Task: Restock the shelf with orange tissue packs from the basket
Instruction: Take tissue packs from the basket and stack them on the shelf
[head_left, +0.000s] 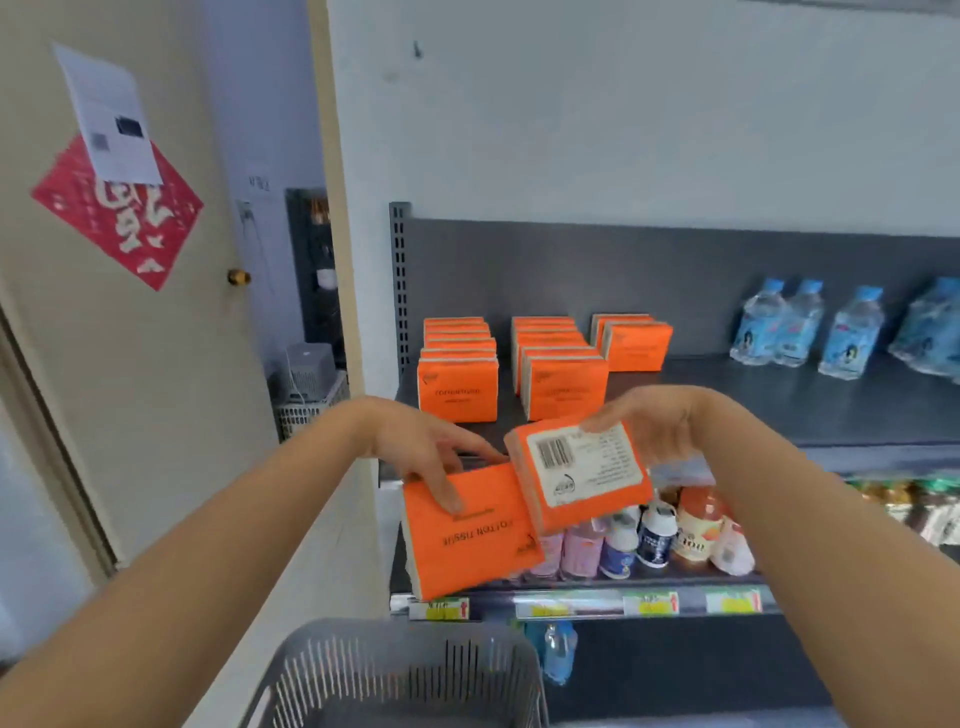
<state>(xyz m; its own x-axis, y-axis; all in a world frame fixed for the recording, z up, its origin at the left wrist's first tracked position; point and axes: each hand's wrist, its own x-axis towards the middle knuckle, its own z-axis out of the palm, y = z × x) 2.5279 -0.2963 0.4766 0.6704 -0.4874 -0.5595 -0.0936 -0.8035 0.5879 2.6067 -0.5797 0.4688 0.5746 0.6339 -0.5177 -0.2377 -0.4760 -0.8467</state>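
Note:
My left hand (431, 452) grips an orange tissue pack (467, 535) with its printed face up, held in front of the shelf edge. My right hand (660, 431) grips a second orange pack (582, 473) with its white barcode label facing me; it overlaps the first pack's upper right corner. On the dark grey shelf (779, 400) behind stand three rows of orange packs: a left row (457, 389), a middle row (566, 387) and a short right row (636, 345). The grey slotted basket (405, 675) is below my hands at the bottom of the view.
Blue-labelled water bottles (805, 327) stand on the same shelf to the right. Small bottles (654, 535) fill the shelf below, with price tags (649, 603) along its edge. A door with a red paper sign (119, 213) is on the left.

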